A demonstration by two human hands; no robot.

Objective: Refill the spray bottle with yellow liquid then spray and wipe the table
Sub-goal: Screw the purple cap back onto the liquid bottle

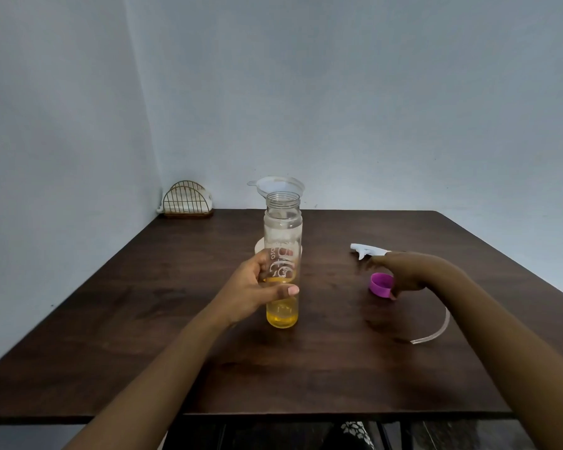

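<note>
My left hand (pixel 251 287) grips the upright, uncapped bottle of yellow liquid (pixel 281 261) mid-tabletop, while my right hand (pixel 403 274), nearer, pinches the purple cap (pixel 381 285) lying to its right.

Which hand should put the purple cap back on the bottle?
Probably the right hand. Its fingers already touch the purple cap on the table. The left hand is busy gripping the open bottle, keeping it upright, so it can steady it.
</note>
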